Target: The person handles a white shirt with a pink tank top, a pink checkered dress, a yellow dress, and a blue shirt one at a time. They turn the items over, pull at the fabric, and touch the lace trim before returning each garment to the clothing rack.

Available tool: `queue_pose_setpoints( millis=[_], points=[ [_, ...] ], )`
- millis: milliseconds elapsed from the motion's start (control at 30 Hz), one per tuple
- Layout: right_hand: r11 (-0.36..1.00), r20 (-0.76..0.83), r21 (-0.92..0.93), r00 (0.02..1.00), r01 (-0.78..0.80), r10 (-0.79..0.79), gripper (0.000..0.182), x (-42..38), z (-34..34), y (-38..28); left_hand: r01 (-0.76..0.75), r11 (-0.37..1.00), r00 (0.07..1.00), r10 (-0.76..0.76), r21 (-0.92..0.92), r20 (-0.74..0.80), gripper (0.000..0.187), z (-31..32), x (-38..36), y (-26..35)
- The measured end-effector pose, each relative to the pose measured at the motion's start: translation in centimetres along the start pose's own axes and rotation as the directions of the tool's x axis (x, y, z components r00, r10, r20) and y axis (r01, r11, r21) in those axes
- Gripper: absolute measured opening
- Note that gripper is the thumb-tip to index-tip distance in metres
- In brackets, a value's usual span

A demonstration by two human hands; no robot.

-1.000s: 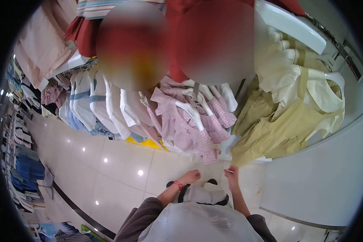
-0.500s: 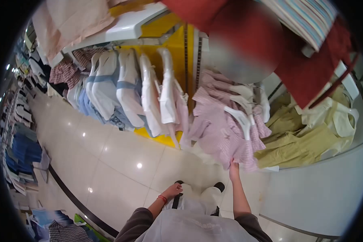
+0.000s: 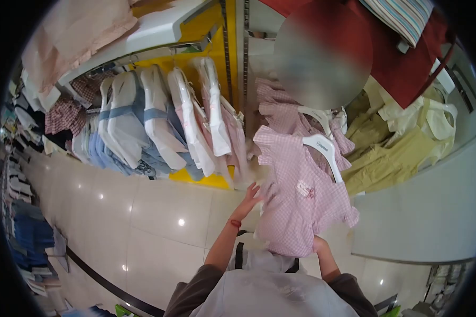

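A pink checked child's dress [image 3: 288, 211] hangs tilted on a white hanger [image 3: 322, 148], its lower part close in front of my body. My right hand [image 3: 319, 244] is closed on the dress's lower edge, with the fingertips partly hidden by the cloth. Fingers spread, my left hand [image 3: 250, 199] is raised at the left side of the dress and holds nothing. A red band [image 3: 235, 223] circles the left wrist. Just behind the dress hang similar pink checked clothes [image 3: 280, 108] on white hangers.
White and blue outfits [image 3: 124, 116] hang on a rail to the left, against a yellow panel [image 3: 225, 105]. Olive-green clothes [image 3: 407, 142] hang at right, above a pale curved platform [image 3: 418, 222]. A red garment [image 3: 402, 63] hangs overhead at upper right.
My right hand has drawn the dress out from the rack toward my body, bringing its hanger forward. My left hand has risen from near my legs to the dress's left side.
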State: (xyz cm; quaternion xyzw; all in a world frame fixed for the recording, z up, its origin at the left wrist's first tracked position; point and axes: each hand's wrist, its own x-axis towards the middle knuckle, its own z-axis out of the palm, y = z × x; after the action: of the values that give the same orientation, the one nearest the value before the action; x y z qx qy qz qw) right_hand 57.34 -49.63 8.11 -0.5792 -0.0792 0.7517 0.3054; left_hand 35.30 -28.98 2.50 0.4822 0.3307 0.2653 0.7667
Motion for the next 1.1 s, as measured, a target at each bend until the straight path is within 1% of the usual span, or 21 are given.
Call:
queue_pose_setpoints(
  millis=[67,100,167,200,267,300,367,400,467,500,567,600,633,667,700,733,800,900,967,1000,1100],
  points=[
    [0.996,0.039,-0.082,0.998,-0.040,0.044,0.046,-0.3,0.0,0.3,0.086,0.979,0.993,-0.069,-0.187,0.095,0.077,0.8,2.2,-0.8],
    [0.991,0.057,-0.124,0.996,-0.059,0.066,0.045,-0.3,-0.3,0.8,0.115,0.970,0.988,-0.090,-0.215,0.124,0.075,1.4,2.7,-1.7],
    [0.996,0.079,-0.086,0.997,-0.015,0.021,0.047,0.0,-0.7,2.1,0.166,0.949,0.976,-0.119,-0.270,0.180,0.071,2.4,3.7,-3.1],
    [0.997,0.091,-0.073,0.996,0.007,-0.001,0.048,-0.4,-0.2,2.1,0.126,0.986,0.971,-0.099,-0.112,0.220,0.065,2.8,3.7,-3.4],
    [0.998,-0.001,0.024,0.998,0.060,-0.060,0.051,-1.3,0.8,2.2,0.015,0.981,0.953,-0.073,0.195,0.295,0.054,3.1,2.9,-4.3],
    [0.994,-0.045,0.067,0.995,0.087,-0.084,0.053,-1.8,1.3,1.9,0.027,0.975,0.938,-0.101,0.219,0.331,0.049,3.0,2.5,-4.9],
    [0.959,-0.160,0.252,0.983,0.130,-0.091,0.056,-2.1,1.0,1.4,0.050,0.962,0.907,-0.156,0.269,0.392,0.040,2.4,1.4,-6.2],
    [0.927,-0.213,0.341,0.973,0.157,-0.086,0.057,-2.3,0.7,1.6,0.068,0.973,0.913,-0.150,0.221,0.380,0.038,2.2,0.5,-7.1],
    [0.877,-0.165,0.424,0.971,0.227,-0.171,0.061,-1.6,-2.9,3.3,0.098,0.987,0.926,-0.139,0.131,0.350,0.036,1.2,-0.9,-8.7],
    [0.846,-0.142,0.466,0.966,0.259,-0.217,0.063,-1.4,-4.6,3.9,0.117,0.972,0.925,-0.182,0.205,0.334,0.036,0.3,-1.7,-8.4],
    [0.942,-0.050,0.200,0.963,0.270,-0.265,0.061,-1.8,-6.5,4.5,0.160,0.924,0.918,-0.268,0.347,0.291,0.039,-1.5,-3.9,-7.2],
    [0.959,0.002,0.060,0.961,0.277,-0.278,0.061,-2.0,-6.8,4.5,0.172,0.927,0.945,-0.251,0.334,0.208,0.039,-2.2,-4.8,-7.7],
    [0.967,0.002,-0.138,0.976,0.214,-0.216,0.061,-1.7,-7.0,4.2,0.183,0.929,0.965,-0.233,0.321,0.124,0.039,-2.8,-5.8,-8.3],
    [0.933,-0.008,-0.329,0.988,0.144,-0.156,0.061,-1.3,-7.2,3.8,0.193,0.931,0.976,-0.215,0.310,0.038,0.039,-3.4,-6.7,-8.8],
    [0.859,-0.027,-0.506,0.995,0.073,-0.101,0.061,-1.0,-7.1,3.6,0.180,0.936,0.984,-0.173,0.304,-0.049,0.038,-4.1,-7.4,-9.2],
    [0.830,-0.103,-0.546,0.974,0.114,-0.201,0.058,0.2,-8.3,4.7,0.166,0.939,0.982,-0.130,0.301,-0.136,0.037,-4.8,-8.0,-9.7],
    [0.758,-0.238,-0.630,0.886,0.171,-0.398,0.051,3.8,-12.1,8.2,0.147,0.941,0.959,-0.060,0.306,-0.276,0.034,-5.8,-9.0,-9.6],
    [0.854,-0.497,-0.463,0.728,0.239,-0.473,0.047,2.8,-10.8,6.8,0.145,0.924,0.914,0.011,0.353,-0.405,0.029,-6.9,-9.7,-8.1],
    [0.845,-0.547,-0.454,0.660,0.283,-0.515,0.046,1.4,-10.0,5.1,0.143,0.890,0.895,0.070,0.432,-0.441,0.028,-8.2,-9.7,-7.7],
    [0.838,-0.571,-0.449,0.622,0.309,-0.535,0.046,1.4,-9.9,4.3,0.124,0.938,0.882,0.047,0.325,-0.470,0.028,-7.7,-10.2,-5.9],
    [0.763,-0.536,-0.547,0.557,0.344,-0.635,0.044,2.1,-11.0,2.3,0.057,0.970,0.844,0.080,0.237,-0.530,0.027,-9.1,-9.8,-6.6]
  ],
)
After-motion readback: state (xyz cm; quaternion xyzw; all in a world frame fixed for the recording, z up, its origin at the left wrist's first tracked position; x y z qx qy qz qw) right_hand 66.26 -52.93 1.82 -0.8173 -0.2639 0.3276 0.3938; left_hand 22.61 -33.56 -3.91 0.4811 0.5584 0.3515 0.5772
